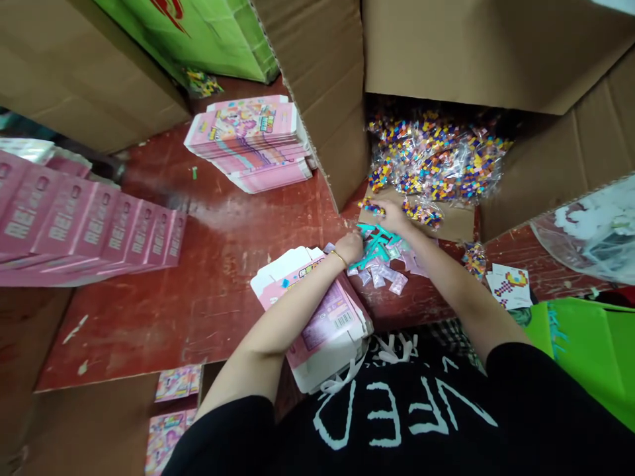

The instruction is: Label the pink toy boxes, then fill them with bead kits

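Note:
My left hand (pixel 350 248), a gold band on its wrist, is closed at the left edge of a pile of teal plastic sticks (pixel 378 243). Its fingertips are mostly hidden, so what they grip cannot be made out. Just beyond the pile, my right hand (pixel 391 216) is closed on a small bag of colourful beads (pixel 373 207). Another bead bag (pixel 423 213) lies on cardboard to its right. Small clear packets (pixel 380 274) are scattered in front of the sticks. Under my left forearm lies a stack of flattened pink boxes (pixel 330 317).
An open carton (pixel 327 92) on its side holds many bead bags (pixel 441 158). More flat pink boxes (pixel 253 142) stand left of it. Upright pink boxes (pixel 99 221) line the left side. Printed cards (pixel 510 286) and a green bag (pixel 585 357) are at right.

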The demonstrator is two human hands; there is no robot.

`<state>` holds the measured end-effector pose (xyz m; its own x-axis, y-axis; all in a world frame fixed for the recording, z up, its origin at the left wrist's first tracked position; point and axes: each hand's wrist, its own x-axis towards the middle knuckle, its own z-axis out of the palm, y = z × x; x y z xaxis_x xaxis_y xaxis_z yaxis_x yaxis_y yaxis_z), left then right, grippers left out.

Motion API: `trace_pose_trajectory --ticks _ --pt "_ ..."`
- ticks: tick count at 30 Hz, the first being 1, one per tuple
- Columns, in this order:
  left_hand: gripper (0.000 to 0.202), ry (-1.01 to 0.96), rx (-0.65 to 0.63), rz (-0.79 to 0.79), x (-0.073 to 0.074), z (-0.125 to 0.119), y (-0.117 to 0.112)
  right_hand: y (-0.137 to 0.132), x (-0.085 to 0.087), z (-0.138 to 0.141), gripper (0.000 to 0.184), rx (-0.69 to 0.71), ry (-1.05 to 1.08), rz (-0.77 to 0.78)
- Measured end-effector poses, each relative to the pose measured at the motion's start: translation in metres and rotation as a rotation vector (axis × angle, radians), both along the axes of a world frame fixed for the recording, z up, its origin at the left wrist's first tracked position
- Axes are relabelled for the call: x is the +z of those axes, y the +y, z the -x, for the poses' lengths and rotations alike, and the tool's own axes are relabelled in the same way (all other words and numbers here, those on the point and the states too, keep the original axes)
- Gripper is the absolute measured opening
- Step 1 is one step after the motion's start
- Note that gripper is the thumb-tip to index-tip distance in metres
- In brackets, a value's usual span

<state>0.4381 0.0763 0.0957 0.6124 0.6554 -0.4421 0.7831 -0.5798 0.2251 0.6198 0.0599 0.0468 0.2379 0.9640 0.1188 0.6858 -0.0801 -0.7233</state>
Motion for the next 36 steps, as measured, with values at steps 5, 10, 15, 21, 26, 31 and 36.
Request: trace_pose_trajectory --ticks 5,10,15,21,26,31,36 --pt "0.032 -0.05 -0.079 0.065 -0.004 -0.003 -0.031 -0.014 0.014 -0.043 0.042 -0.021 0.008 -0.089" --pt "0.041 -0.121 -0.042 -0.016 0.003 -0.003 -0.034 -0.078 0.027 -0.041 0.037 -0.157 -0.153 -0.329" --pt "0.049 -0.181 -0.022 -0.081 0.0 -0.014 -0.027 -0.155 -0.008 0.005 0.041 -0.529 -0.234 -0.112" --pt "0.034 -0.215 -0.118 -0.004 -0.011 -0.024 -0.048 -0.173 -0.03 0.051 0.043 -0.41 -0.209 0.066" --pt "0.037 -0.209 -0.073 -0.009 -0.006 -0.017 -0.044 -0.165 -0.024 0.036 0.034 -0.412 -0.093 -0.062" --pt "0.043 -0.218 -0.067 -0.033 -0.006 -0.016 -0.037 -0.136 -0.025 0.026 0.031 -0.238 -0.078 -0.029" --pt "0.034 -0.236 -0.127 0.0 0.0 -0.008 -0.03 -0.117 -0.023 0.026 0.03 -0.103 -0.052 -0.049"
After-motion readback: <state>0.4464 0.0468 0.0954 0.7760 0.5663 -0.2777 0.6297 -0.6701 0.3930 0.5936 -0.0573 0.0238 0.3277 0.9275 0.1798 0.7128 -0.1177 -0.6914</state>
